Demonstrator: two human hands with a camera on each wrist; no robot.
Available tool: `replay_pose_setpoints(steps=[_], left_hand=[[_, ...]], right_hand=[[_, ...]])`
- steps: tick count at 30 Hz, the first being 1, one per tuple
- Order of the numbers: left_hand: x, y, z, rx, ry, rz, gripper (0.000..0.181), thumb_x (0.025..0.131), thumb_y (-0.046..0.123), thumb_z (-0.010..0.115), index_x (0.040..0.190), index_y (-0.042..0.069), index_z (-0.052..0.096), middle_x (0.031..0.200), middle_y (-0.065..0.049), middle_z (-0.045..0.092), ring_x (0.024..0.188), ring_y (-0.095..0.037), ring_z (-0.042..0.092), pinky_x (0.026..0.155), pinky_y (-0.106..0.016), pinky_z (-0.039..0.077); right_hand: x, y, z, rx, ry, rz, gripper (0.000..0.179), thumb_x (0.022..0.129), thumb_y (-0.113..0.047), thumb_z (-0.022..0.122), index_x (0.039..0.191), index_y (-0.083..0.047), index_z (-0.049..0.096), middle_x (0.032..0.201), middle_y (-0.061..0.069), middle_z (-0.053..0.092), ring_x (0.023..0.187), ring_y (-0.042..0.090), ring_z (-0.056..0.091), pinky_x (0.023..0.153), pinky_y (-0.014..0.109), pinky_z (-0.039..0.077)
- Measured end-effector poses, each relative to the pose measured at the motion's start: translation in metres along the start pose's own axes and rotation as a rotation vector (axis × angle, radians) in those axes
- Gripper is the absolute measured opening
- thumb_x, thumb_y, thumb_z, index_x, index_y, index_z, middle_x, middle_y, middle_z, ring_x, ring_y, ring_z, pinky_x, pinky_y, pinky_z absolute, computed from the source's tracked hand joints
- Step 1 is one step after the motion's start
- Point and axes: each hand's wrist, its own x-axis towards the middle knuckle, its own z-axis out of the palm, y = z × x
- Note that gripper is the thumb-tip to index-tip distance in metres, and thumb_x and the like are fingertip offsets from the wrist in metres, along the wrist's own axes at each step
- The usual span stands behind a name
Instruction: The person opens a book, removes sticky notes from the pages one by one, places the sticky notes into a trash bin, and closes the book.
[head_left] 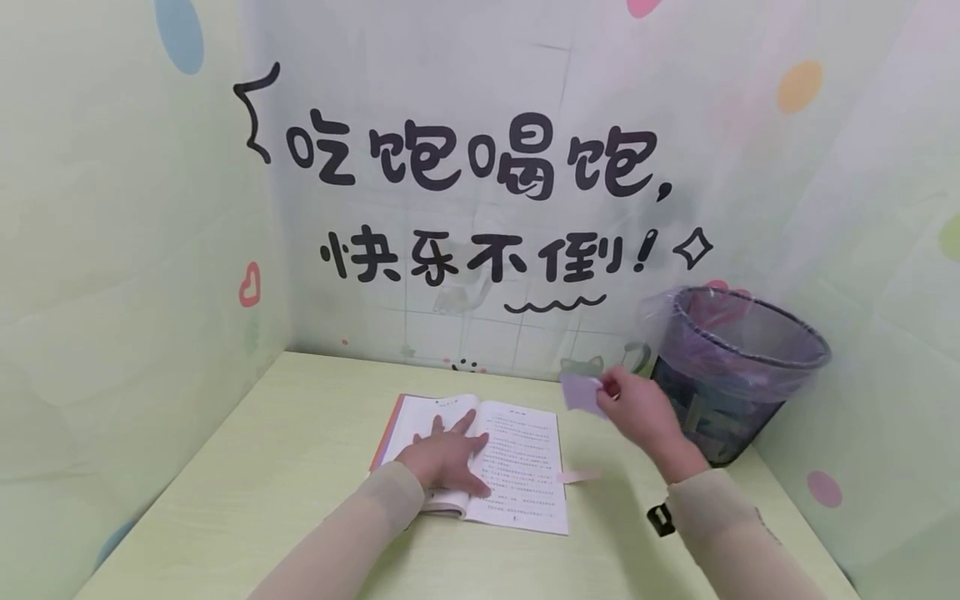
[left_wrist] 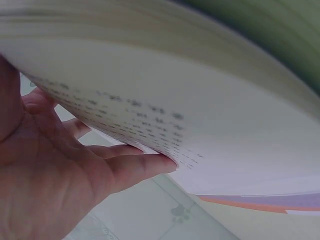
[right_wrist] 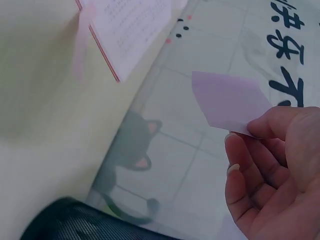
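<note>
An open book (head_left: 521,467) with printed pages lies on the table. Across its left page and inner fold my left hand (head_left: 450,458) rests with spread fingers; the left wrist view shows that hand (left_wrist: 65,165) against the page (left_wrist: 200,105). My right hand (head_left: 641,412) pinches a small purple paper slip (head_left: 581,393) between thumb and fingers, raised to the right of the book. In the right wrist view the slip (right_wrist: 230,100) is flat, held at one corner. A pink strip (head_left: 581,477) sticks out from the book's right edge.
A dark mesh waste bin (head_left: 720,417) with a clear purplish liner stands at the table's right, close behind my right hand. Printed fabric walls (head_left: 465,333) enclose the pale table (head_left: 300,500) at the back and both sides.
</note>
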Motion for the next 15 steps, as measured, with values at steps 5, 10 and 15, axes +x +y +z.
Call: replay_pose_setpoints(steps=[5, 10, 15], left_hand=[[0.0, 0.0, 0.0, 0.002, 0.003, 0.001, 0.092, 0.084, 0.052, 0.092, 0.164, 0.028, 0.054, 0.187, -0.002, 0.013, 0.166, -0.062, 0.007, 0.126, -0.086, 0.016], [0.0, -0.001, 0.001, 0.002, 0.008, 0.004, 0.092, 0.084, 0.051, 0.092, 0.164, 0.027, 0.054, 0.187, -0.003, 0.013, 0.166, -0.062, 0.008, 0.126, -0.086, 0.016], [-0.002, 0.0, 0.002, -0.001, -0.003, 0.006, 0.091, 0.086, 0.049, 0.091, 0.165, 0.026, 0.052, 0.187, -0.003, 0.012, 0.166, -0.061, 0.007, 0.127, -0.086, 0.014]], right_hand=[[0.006, 0.014, -0.054, -0.01, 0.144, 0.004, 0.023, 0.105, -0.02, 0.063, 0.119, -0.003, 0.071, 0.106, 0.016, 0.08, 0.085, 0.028, 0.071, 0.07, 0.037, 0.053], [0.009, 0.027, -0.097, 0.001, 0.307, 0.053, 0.03, 0.108, -0.023, 0.059, 0.123, 0.001, 0.069, 0.109, 0.022, 0.077, 0.086, 0.034, 0.069, 0.069, 0.034, 0.048], [0.007, 0.046, -0.123, 0.011, 0.407, 0.144, 0.042, 0.109, -0.027, 0.054, 0.132, 0.006, 0.066, 0.119, 0.028, 0.073, 0.097, 0.043, 0.066, 0.074, 0.04, 0.047]])
